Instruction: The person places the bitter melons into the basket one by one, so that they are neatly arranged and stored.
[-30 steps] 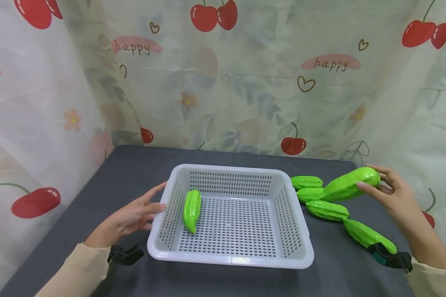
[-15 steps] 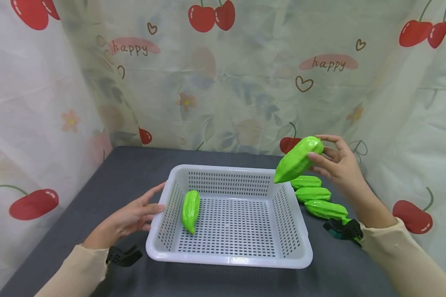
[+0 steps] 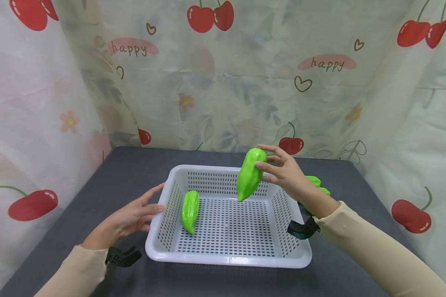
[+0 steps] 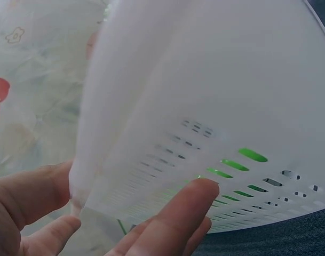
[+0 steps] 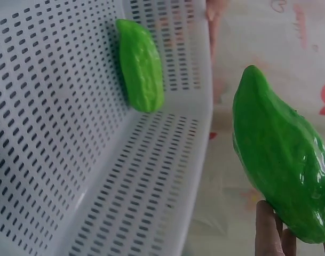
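My right hand (image 3: 288, 175) pinches a bright green bitter melon (image 3: 250, 174) by its thicker end, between thumb and fingers. It hangs tilted, tip down, above the back part of a white perforated plastic basket (image 3: 230, 260). In the right wrist view the held bitter melon (image 5: 279, 154) fills the right side, with some fingertips below it. A second bitter melon (image 3: 190, 211) lies inside the basket near its left wall. At the basket's left rim, my left hand (image 3: 130, 218) grips the edge. The left wrist view shows its fingers against the outer basket wall (image 4: 221, 69).
More green bitter melons (image 3: 314, 180) lie on the dark table (image 3: 141, 165) to the right of the basket, mostly hidden behind my right arm. A patterned curtain (image 3: 226, 103) hangs behind the table and along both sides.
My right hand has lifted the bitter melon from the right side of the table and carried it left over the basket. The left hand keeps its place on the rim.
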`<state>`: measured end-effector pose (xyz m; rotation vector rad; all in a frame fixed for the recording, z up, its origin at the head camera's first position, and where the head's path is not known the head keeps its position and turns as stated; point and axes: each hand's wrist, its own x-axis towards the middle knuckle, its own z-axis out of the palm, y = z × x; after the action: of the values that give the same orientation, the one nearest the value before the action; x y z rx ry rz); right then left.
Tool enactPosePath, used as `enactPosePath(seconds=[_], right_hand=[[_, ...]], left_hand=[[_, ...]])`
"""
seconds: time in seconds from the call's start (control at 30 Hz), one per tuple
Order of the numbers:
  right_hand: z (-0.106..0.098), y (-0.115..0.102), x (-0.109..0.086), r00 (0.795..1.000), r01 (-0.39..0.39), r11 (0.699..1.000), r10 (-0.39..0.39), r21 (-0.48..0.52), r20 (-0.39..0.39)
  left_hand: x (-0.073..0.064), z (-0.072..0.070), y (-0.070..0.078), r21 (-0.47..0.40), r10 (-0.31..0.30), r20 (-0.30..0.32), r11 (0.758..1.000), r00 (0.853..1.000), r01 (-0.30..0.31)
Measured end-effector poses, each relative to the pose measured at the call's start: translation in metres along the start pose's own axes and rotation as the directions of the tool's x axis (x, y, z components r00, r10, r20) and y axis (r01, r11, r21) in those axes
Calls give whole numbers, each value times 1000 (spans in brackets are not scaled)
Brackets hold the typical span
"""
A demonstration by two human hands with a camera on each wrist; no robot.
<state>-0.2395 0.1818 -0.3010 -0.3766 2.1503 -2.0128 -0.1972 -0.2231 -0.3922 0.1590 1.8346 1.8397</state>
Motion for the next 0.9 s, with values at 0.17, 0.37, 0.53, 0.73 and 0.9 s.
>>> enactPosePath(seconds=[0.17,0.37,0.53,0.73,0.9], right_hand=[[15,13,11,999,-36,999,36,-21,30],[28,27,20,996,-73,997,75,-39,54],[35,40,26,990,-109,991,116,-80,81],[45,52,34,979,-175,979,185,-106,87],[60,62,42,968,-240,962,248,-131,48]], left_hand=[[1,0,0,-3,-1,9,1000,1000,1],[3,0,0,-18,-21,-1,1000,1000,21],[3,1,-1,-13,-23,-7,1000,1000,23],[2,1,-1,-6,-21,-7,1000,1000,21],[2,0,1,-11,-26,-8,1000,1000,26]])
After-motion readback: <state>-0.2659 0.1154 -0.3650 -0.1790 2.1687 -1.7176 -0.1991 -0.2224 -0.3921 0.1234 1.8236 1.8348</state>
